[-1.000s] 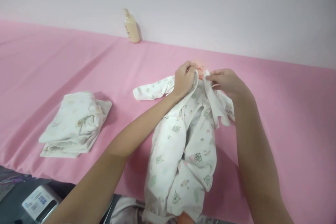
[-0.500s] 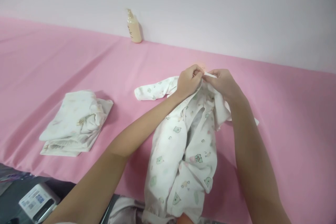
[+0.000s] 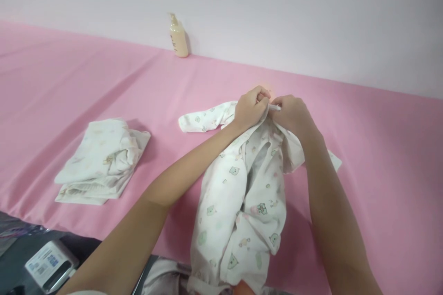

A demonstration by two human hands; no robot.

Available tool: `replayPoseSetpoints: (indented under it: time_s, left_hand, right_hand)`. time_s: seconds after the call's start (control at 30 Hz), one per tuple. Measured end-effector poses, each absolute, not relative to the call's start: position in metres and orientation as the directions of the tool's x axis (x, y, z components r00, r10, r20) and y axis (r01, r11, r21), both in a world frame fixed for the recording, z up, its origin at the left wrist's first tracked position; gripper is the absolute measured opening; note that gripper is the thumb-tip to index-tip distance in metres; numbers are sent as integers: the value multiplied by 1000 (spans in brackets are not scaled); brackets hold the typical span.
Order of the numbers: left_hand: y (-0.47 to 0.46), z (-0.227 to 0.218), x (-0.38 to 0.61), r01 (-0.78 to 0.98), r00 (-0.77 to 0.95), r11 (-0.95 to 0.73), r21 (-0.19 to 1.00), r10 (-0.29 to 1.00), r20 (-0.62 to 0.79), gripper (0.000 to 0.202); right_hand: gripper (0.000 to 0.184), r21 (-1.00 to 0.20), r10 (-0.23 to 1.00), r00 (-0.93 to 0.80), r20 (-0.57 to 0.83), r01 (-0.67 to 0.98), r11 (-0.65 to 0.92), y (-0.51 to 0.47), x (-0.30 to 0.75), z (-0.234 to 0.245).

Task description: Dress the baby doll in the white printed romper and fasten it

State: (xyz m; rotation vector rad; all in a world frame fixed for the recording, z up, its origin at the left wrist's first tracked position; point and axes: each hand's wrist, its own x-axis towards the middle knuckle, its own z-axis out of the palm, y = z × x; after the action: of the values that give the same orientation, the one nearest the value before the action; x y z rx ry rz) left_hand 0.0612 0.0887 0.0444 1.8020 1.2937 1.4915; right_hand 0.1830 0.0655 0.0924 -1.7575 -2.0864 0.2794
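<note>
A white baby outfit with small green and pink animal prints lies in front of me, its legs (image 3: 221, 212) toward me over the table edge. One long sleeve (image 3: 204, 119) stretches out to the left. My left hand (image 3: 252, 107) is closed, pinching the cloth at the top of the outfit. Close beside it, my right hand (image 3: 292, 113) is closed on a narrow white cloth tie (image 3: 274, 107) at the same spot. A skin-coloured patch shows at a leg's hem, and a peach patch just beyond my fingers; I cannot make out either.
Folded white printed baby clothes (image 3: 100, 161) lie at the left on the pink sheet (image 3: 155, 83). A pump bottle (image 3: 179, 41) stands by the pale wall at the back. Below the table's front left edge is a white labelled box (image 3: 48, 262).
My right hand has moved slightly down and the white tie now shows shorter between my hands. The cloth below my right hand is drawn wider. My left hand has barely shifted.
</note>
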Motion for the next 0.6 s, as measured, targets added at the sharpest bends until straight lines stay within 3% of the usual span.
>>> replayPoseSetpoints:
  time_s: [0.2, 0.33, 0.5, 0.6]
  left_hand:
    - [89, 44, 61, 351, -42, -449, 821, 869, 493, 14]
    - [87, 46, 61, 339, -52, -442, 831, 873, 486, 14]
    - [85, 48, 61, 359, -50, -416, 836, 886, 462, 13]
    - [85, 48, 61, 364, -53, -412, 835, 886, 460, 16]
  right_hand:
    - [18, -339, 939, -152, 309, 905, 258, 70, 180, 86]
    - [25, -379, 898, -133, 419, 873, 306, 73, 178, 88]
    - [20, -642, 926, -140, 351, 684, 346, 76, 178, 85]
    - [18, -844, 975, -121, 186, 489, 222, 75, 177, 84]
